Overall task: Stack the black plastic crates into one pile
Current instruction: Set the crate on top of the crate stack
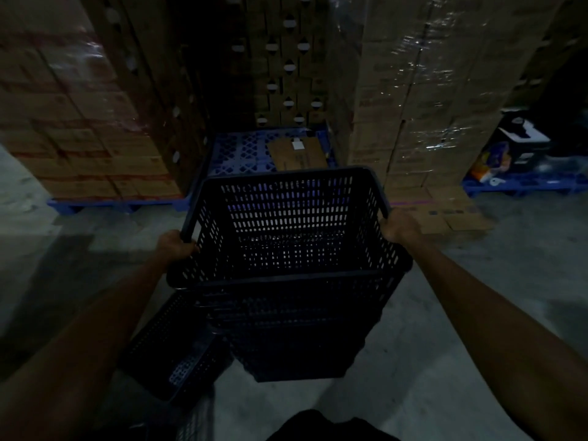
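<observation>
A black perforated plastic crate (286,224) hangs in front of me, open side up and tilted slightly away. My left hand (176,246) grips its left rim and my right hand (399,227) grips its right rim. Directly beneath it stands a pile of nested black crates (292,338) on the concrete floor; whether the held crate touches the pile is unclear in the dim light. Another black crate (171,351) lies tilted on the floor to the lower left of the pile.
Tall wrapped stacks of cardboard boxes (423,100) stand on blue pallets (241,154) ahead, left and right. A loose carton (297,152) lies on the middle pallet. Flat cardboard (451,211) rests on the floor at right. Grey concrete floor (445,345) surrounds the pile.
</observation>
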